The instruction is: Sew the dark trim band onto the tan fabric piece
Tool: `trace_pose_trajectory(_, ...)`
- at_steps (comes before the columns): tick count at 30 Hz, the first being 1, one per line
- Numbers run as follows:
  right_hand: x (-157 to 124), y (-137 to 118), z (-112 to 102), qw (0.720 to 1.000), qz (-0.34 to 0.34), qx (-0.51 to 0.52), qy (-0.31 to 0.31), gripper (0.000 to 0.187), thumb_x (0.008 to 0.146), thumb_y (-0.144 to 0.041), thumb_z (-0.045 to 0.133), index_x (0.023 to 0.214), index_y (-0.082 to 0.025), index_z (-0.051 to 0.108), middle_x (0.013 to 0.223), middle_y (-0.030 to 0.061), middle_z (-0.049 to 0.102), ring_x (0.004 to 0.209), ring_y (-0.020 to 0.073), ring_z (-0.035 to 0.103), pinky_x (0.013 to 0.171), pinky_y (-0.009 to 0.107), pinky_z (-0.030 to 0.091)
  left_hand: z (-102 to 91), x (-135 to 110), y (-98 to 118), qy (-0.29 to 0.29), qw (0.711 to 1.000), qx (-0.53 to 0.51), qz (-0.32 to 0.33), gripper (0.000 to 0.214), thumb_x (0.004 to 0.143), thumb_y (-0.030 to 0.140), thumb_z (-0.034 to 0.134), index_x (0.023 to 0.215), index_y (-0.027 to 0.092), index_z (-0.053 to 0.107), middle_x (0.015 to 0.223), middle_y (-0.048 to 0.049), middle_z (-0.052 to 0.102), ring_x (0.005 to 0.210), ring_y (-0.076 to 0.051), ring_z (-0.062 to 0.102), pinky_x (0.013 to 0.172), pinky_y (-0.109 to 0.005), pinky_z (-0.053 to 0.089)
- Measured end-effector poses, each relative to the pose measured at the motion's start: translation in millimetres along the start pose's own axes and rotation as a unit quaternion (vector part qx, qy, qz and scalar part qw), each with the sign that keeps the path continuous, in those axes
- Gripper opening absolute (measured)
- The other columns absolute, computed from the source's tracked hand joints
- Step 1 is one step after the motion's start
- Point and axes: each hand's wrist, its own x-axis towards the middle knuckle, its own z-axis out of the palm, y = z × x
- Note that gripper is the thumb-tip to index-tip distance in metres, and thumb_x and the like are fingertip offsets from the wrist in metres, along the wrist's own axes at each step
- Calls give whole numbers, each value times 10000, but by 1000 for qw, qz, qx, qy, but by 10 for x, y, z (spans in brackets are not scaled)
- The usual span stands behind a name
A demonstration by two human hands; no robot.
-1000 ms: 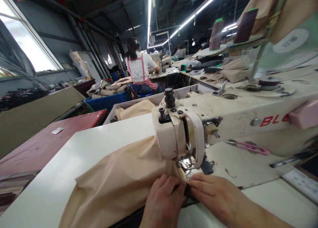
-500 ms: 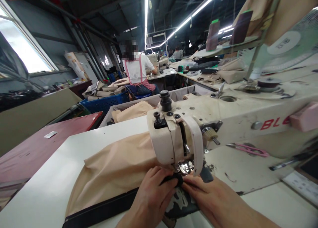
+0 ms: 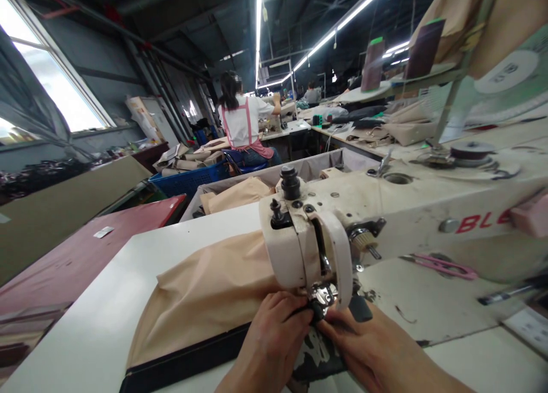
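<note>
And the cloth (image 3: 209, 290) has slid in towards the machine (image 3: 285, 250) since a second ago, its black band (image 3: 188, 356) now showing along the near edge! It lies on the white desk (image 3: 98, 319), left of the machine, its end by the presser foot (image 3: 323, 295). My left hand (image 3: 274, 330) grips the band there, fingers bent over it. My right hand (image 3: 372, 341) is tucked in just beside; whether its fingers pinch anything, I can't tell. Pink scissors (image 3: 445, 266) lie off right.
</note>
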Motion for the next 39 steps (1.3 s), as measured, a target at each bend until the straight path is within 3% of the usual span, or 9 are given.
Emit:
trace_pose_trajectory(7, -5, -18, 5, 1000, 0, -28, -1, 296, 783, -44, 383, 912, -132, 634, 956, 116, 647, 911, 227, 592, 814, 364, 490, -3, -5, -31, -9, 1000, 5, 14, 242, 862, 134, 430, 998, 161, 629, 1002, -90, 634, 949, -214, 549, 831, -379, 476)
trace_pose_trajectory(21, -49, 18, 43, 999, 10, -50, 4, 380, 797, -68, 388, 1095, -178, 595, 1063, 99, 633, 954, 226, 574, 813, 370, 495, 23, -7, -19, -6, 1000, -3, -8, 208, 867, 157, 454, 990, 152, 621, 1013, -78, 633, 968, -211, 545, 887, -380, 457)
trace_pose_trajectory(28, -60, 14, 65, 998, 14, -56, 5, 415, 794, -52, 383, 1146, -171, 569, 1084, 113, 618, 988, 232, 560, 831, 387, 496, 62, 2, -74, 29, 999, -36, -8, 206, 861, 148, 477, 938, 204, 659, 946, -49, 645, 877, -175, 572, 763, -305, 484)
trace_pose_trajectory(39, -51, 0, 48, 998, 15, -54, 3, 349, 775, -48, 393, 1025, -155, 612, 1045, 114, 633, 961, 237, 571, 817, 376, 496, 87, 0, -39, 32, 999, -32, -21, 196, 873, 168, 483, 914, 177, 674, 933, -69, 655, 888, -194, 572, 775, -330, 503)
